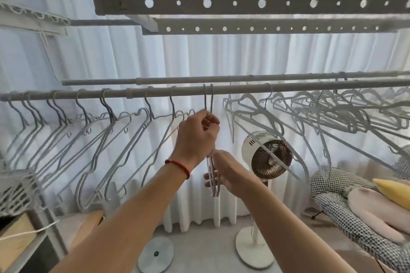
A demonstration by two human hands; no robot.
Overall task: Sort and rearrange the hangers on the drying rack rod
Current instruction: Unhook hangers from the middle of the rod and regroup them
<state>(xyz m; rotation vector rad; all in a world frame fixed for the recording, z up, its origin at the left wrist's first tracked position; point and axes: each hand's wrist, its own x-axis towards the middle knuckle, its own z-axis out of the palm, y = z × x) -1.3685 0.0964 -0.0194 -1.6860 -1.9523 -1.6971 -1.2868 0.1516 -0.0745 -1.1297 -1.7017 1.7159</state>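
1. Both hands hold the same pair of hangers (212, 175): the left hand (197, 137) curls its fingers round the necks just under the hooks, and the right hand (228, 173) pinches the lower frames, which hang edge-on and pressed together.
2. That pair hooks over the front rod (244, 90) near its middle, in the gap between two groups.
3. Handling, as a judgement: thin and light, fairly stiff but springy, and the hooks snag on neighbours easily. Taking hold at the neck steers the hook; steadying the bottom stops the swing.
4. Looks: pale grey-white, slim, with long narrow hooks and notched shoulders.
5. Toward the rod's left end, the left hangers (106, 139) hang spaced out and slanted alike; toward the right end, the right hangers (332, 113) are bunched and tangled, so sorting seems part done.
6. Beyond stand a back rod (199, 80), white curtain (155, 55), a fan (269, 157) and a checked chair (332, 201).
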